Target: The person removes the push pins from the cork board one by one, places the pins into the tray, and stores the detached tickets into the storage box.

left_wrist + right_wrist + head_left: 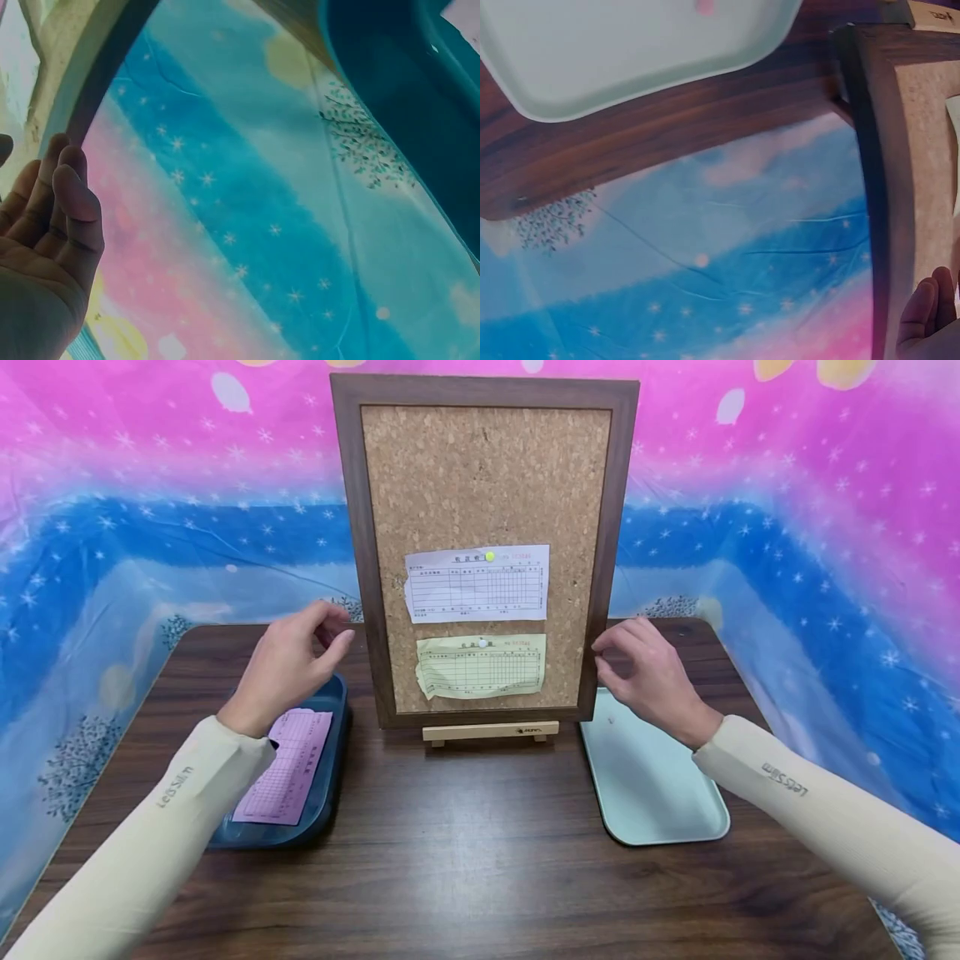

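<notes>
A cork board (487,477) in a dark wooden frame stands upright. On it a white form (450,589) hangs by a yellow-green pushpin (490,557), and a pale green form (480,672) below it by a white pushpin (482,644). My left hand (288,660) is above the blue tray (330,760), left of the board, its fingers loosely bent around nothing visible. In that tray lies a pink form (288,768). My right hand (652,672) is beside the frame's right edge, fingers bent toward the thumb; nothing shows in it, and whether it touches the frame is unclear.
Right of the board lies a pale green tray (667,793), where a small pink pushpin (705,6) shows. A small wooden easel (491,732) supports the board on the dark wooden table (465,852). A patterned cloth (750,527) hangs behind.
</notes>
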Demonstrator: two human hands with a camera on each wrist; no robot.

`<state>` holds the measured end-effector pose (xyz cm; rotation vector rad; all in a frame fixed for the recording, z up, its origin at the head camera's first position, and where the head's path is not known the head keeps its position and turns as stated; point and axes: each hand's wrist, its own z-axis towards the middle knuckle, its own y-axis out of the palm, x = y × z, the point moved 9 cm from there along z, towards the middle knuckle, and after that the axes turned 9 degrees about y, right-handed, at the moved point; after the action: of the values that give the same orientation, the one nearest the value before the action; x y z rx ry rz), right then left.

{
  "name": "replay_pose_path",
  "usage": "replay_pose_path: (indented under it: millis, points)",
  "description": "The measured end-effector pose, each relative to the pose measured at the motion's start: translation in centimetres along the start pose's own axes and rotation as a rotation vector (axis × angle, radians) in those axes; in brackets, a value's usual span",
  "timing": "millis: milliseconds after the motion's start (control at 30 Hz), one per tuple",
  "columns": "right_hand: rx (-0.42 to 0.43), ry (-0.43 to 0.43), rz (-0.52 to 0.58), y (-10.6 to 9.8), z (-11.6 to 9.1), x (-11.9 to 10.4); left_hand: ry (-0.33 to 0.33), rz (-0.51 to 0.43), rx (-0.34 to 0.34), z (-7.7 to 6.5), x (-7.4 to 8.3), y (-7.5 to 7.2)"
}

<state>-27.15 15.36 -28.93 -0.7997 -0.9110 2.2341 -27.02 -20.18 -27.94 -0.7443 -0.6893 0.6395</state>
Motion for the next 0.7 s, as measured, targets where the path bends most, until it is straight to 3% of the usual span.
replay_pose_path:
  millis: [367,700]
  points:
    - [0.009,-0.085,-0.008,0.0,2.2,-2.4,-0.067,-0.025,0.064,1.6,0.9,0.6]
    - [-0.006,-0.09,-0.039,-0.1,4.0,-3.6,-0.054,0.009,0.089,3.0,1.9,1.0]
